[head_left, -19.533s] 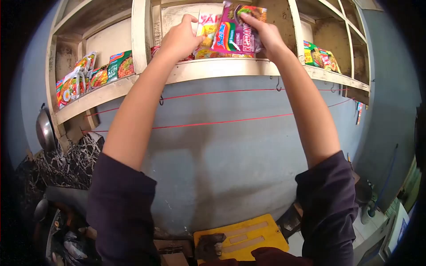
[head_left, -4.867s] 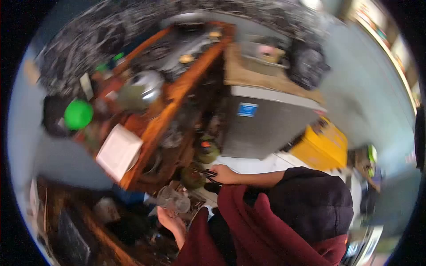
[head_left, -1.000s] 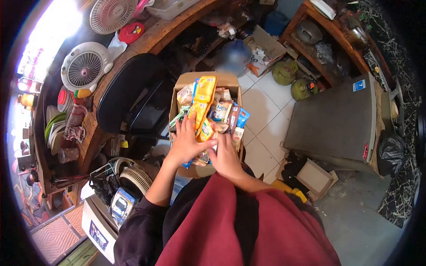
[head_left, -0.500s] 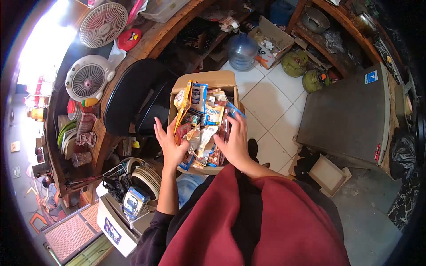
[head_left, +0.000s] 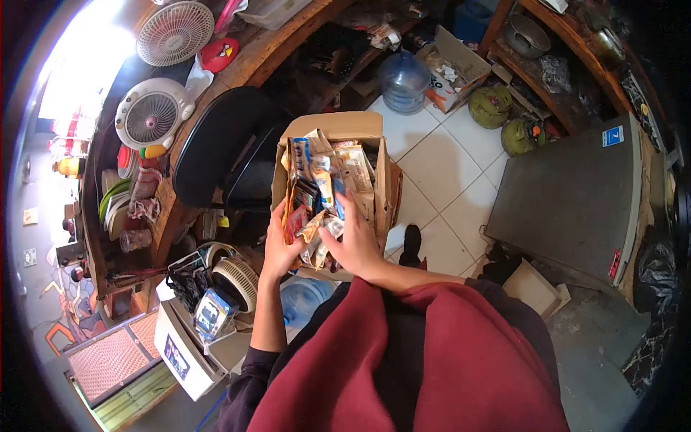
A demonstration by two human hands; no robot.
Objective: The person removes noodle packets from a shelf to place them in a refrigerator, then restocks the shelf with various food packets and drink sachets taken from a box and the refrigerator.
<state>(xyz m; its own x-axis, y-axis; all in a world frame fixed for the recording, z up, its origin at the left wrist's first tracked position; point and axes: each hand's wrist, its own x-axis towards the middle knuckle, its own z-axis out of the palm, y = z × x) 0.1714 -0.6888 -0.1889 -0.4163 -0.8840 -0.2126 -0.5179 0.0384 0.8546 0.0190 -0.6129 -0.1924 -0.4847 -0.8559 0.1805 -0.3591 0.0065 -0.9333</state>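
Note:
A cardboard box (head_left: pixel 338 125) stands upright in front of me with its far flap raised. Inside is a jumble of coffee sachets (head_left: pixel 321 180), blue, beige and orange, some crumpled. My left hand (head_left: pixel 282 246) wraps the left side of the bunch, its fingers partly hidden behind an orange packet. From the right, my right hand (head_left: pixel 356 243) presses against the same bunch, thumb and fingers around the near sachets. More beige packets (head_left: pixel 355 164) lie in the box's far right part.
A black chair (head_left: pixel 223 144) is left of the box, beside a wooden counter with fans (head_left: pixel 152 121). A blue water jug (head_left: pixel 404 83) stands beyond on the tiles; another jug (head_left: pixel 306 299) is near my body. Green gas cylinders (head_left: pixel 491 108) and a grey fridge (head_left: pixel 565 198) are right.
My right hand has moved left and inward, squeezing the sachets closer to my left hand. The bunch has shifted left, exposing packets on the box's right side.

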